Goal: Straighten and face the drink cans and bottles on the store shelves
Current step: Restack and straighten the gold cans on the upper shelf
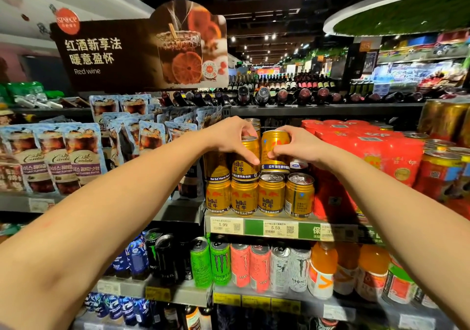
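Two hands work the stacked upper tier: left hand (236, 136) clamps a gold Red Bull can (245, 160), right hand (295, 144) grips its tilted neighbour (275, 149), likely turning labels forward.

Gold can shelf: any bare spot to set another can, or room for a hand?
One gap: the upper tier above the rightmost bottom gold can, between the tilted can in the right hand and the red multipacks. The can under the left hand sits packed against its neighbours. The bottom row runs can to can, and the energy drink shelf below is full.
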